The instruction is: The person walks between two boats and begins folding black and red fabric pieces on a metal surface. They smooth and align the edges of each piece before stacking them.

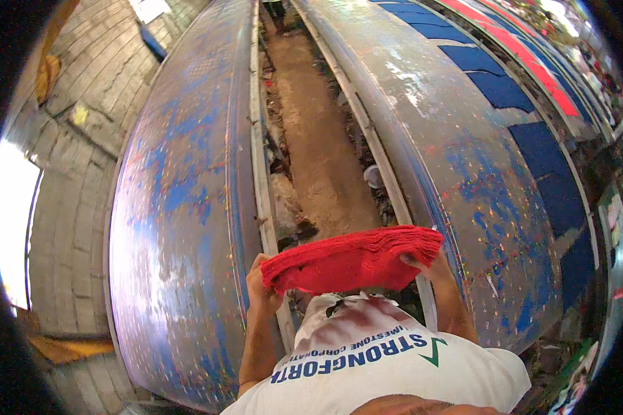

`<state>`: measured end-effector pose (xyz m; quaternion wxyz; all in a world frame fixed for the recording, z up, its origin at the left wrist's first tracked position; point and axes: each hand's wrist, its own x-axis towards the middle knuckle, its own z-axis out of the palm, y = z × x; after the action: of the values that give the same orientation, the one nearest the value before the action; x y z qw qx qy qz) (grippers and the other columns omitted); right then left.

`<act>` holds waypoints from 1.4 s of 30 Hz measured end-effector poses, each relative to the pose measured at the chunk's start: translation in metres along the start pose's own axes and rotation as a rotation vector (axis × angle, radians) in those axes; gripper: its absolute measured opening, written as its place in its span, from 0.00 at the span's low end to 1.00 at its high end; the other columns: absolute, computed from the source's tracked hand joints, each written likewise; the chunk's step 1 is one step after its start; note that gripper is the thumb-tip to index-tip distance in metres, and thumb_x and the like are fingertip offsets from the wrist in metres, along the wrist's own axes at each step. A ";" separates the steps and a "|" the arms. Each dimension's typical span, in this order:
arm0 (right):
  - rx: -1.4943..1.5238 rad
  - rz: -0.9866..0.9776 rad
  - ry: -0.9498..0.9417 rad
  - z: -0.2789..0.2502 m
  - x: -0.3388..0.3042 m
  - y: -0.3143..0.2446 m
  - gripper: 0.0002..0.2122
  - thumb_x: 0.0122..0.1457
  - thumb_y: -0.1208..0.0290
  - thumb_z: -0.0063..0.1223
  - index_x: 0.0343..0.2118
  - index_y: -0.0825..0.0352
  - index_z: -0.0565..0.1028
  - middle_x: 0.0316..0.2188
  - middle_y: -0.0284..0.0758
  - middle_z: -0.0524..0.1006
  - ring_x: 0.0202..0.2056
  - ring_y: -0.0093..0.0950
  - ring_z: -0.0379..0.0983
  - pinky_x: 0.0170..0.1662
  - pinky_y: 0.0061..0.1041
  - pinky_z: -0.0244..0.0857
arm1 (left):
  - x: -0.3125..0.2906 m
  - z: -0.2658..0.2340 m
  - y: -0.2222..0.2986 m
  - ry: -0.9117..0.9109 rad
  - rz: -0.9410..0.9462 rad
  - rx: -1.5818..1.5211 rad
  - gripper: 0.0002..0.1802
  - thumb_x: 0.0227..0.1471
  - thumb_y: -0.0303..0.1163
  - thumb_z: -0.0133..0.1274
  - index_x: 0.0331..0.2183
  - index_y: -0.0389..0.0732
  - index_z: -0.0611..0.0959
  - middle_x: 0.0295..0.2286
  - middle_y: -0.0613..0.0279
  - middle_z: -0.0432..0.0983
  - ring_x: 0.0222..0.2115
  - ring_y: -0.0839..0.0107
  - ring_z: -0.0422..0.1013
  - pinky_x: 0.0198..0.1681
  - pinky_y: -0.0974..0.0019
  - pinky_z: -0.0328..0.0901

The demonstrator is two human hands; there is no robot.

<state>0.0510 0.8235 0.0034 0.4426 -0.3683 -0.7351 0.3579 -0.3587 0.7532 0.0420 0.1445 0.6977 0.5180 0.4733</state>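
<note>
A thick, bright-red bundle of layered cloth (346,259), its stacked edges rippling along the top and right end, spans the person's left hand (262,287) and right hand (432,266) above the narrow brown dirt aisle (318,138). The left fingers curl around one end; the right thumb lies on the near face, the other fingers hidden.

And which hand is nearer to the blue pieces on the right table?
Right. The right hand holds the right end of the red cloth, left of the blue pieces; the left hand holds the cloth's left end, farther from them.
</note>
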 end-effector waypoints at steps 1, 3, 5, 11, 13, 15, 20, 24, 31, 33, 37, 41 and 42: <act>-0.062 0.003 0.006 0.005 0.013 0.010 0.21 0.53 0.62 0.77 0.49 0.63 0.85 0.50 0.36 0.86 0.54 0.37 0.81 0.63 0.41 0.69 | 0.020 0.005 -0.014 -0.002 0.006 -0.053 0.17 0.45 0.24 0.69 0.41 0.39 0.89 0.35 0.56 0.85 0.35 0.53 0.79 0.41 0.57 0.72; -0.132 -0.008 0.016 0.012 0.045 0.026 0.17 0.54 0.66 0.77 0.46 0.62 0.86 0.48 0.35 0.87 0.54 0.39 0.81 0.63 0.42 0.69 | 0.050 0.011 -0.037 -0.034 0.028 -0.121 0.17 0.45 0.24 0.68 0.42 0.39 0.89 0.34 0.56 0.85 0.35 0.53 0.79 0.41 0.56 0.72; -0.174 -0.001 -0.010 0.018 0.079 0.040 0.16 0.53 0.72 0.77 0.46 0.62 0.86 0.47 0.34 0.87 0.53 0.41 0.82 0.62 0.42 0.71 | 0.082 0.013 -0.064 -0.084 0.108 -0.103 0.16 0.47 0.26 0.68 0.42 0.39 0.90 0.34 0.56 0.85 0.33 0.52 0.79 0.40 0.55 0.72; 0.412 0.254 0.341 0.064 0.224 0.097 0.18 0.52 0.78 0.75 0.47 0.67 0.85 0.44 0.34 0.87 0.48 0.33 0.84 0.57 0.36 0.75 | 0.154 0.023 -0.151 -0.072 0.083 -0.296 0.14 0.52 0.29 0.67 0.42 0.36 0.89 0.39 0.50 0.87 0.37 0.52 0.83 0.42 0.56 0.75; 0.528 0.317 0.442 0.075 0.284 0.110 0.20 0.49 0.85 0.72 0.48 0.69 0.83 0.44 0.36 0.87 0.45 0.32 0.85 0.53 0.34 0.78 | 0.182 0.038 -0.170 0.027 0.078 -0.373 0.14 0.56 0.29 0.64 0.44 0.35 0.89 0.41 0.50 0.88 0.41 0.55 0.84 0.47 0.56 0.75; 0.617 0.321 0.504 0.079 0.338 0.124 0.19 0.50 0.86 0.67 0.48 0.70 0.83 0.45 0.36 0.87 0.44 0.32 0.84 0.53 0.33 0.78 | 0.221 0.055 -0.191 0.093 -0.130 -0.542 0.18 0.55 0.35 0.68 0.43 0.33 0.89 0.41 0.51 0.88 0.42 0.59 0.85 0.49 0.57 0.75; 0.721 0.212 0.534 0.074 0.425 0.185 0.18 0.50 0.88 0.58 0.45 0.71 0.81 0.43 0.36 0.86 0.44 0.32 0.84 0.50 0.33 0.79 | 0.313 0.068 -0.258 0.079 -0.226 -0.533 0.18 0.60 0.37 0.66 0.45 0.32 0.88 0.44 0.52 0.88 0.46 0.60 0.83 0.53 0.58 0.73; 1.021 0.475 0.613 0.076 0.484 0.261 0.18 0.57 0.82 0.57 0.51 0.69 0.79 0.48 0.38 0.85 0.49 0.36 0.83 0.56 0.39 0.77 | 0.381 0.088 -0.321 -0.003 -0.276 -0.581 0.20 0.63 0.35 0.63 0.50 0.31 0.85 0.44 0.53 0.87 0.46 0.64 0.82 0.54 0.60 0.72; 1.229 0.669 0.407 0.099 0.657 0.363 0.21 0.63 0.80 0.58 0.60 0.64 0.76 0.56 0.34 0.82 0.58 0.35 0.78 0.64 0.37 0.70 | 0.541 0.141 -0.427 0.026 -0.340 -0.611 0.17 0.63 0.27 0.63 0.52 0.33 0.83 0.48 0.57 0.85 0.48 0.72 0.79 0.55 0.63 0.71; 0.997 0.487 0.400 0.107 0.710 0.384 0.19 0.64 0.79 0.62 0.58 0.64 0.78 0.56 0.33 0.82 0.59 0.32 0.77 0.64 0.36 0.70 | 0.604 0.150 -0.455 0.081 -0.342 -0.462 0.16 0.63 0.27 0.62 0.51 0.33 0.84 0.43 0.58 0.86 0.43 0.72 0.79 0.50 0.63 0.72; 0.930 0.449 0.404 0.096 0.835 0.439 0.23 0.64 0.77 0.65 0.62 0.64 0.76 0.57 0.32 0.81 0.59 0.30 0.77 0.65 0.34 0.67 | 0.728 0.136 -0.507 0.110 -0.271 -0.320 0.17 0.63 0.26 0.62 0.52 0.33 0.83 0.43 0.57 0.87 0.44 0.70 0.81 0.52 0.63 0.72; 0.860 0.346 0.354 0.077 0.935 0.476 0.19 0.64 0.79 0.67 0.58 0.66 0.79 0.54 0.31 0.83 0.55 0.28 0.79 0.61 0.33 0.70 | 0.832 0.133 -0.572 0.185 -0.274 -0.358 0.18 0.64 0.27 0.62 0.54 0.32 0.82 0.46 0.56 0.86 0.48 0.70 0.80 0.56 0.63 0.71; 0.761 0.329 0.302 0.072 0.958 0.483 0.20 0.64 0.79 0.66 0.58 0.66 0.78 0.54 0.31 0.83 0.55 0.28 0.79 0.62 0.33 0.70 | 0.854 0.134 -0.589 0.197 -0.265 -0.322 0.18 0.64 0.27 0.62 0.54 0.32 0.82 0.46 0.56 0.86 0.48 0.70 0.80 0.57 0.62 0.71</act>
<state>-0.2288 1.8593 -0.0623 0.5862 -0.3393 -0.4095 0.6112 -0.5826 1.7741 0.0023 0.2638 0.5419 0.5345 0.5926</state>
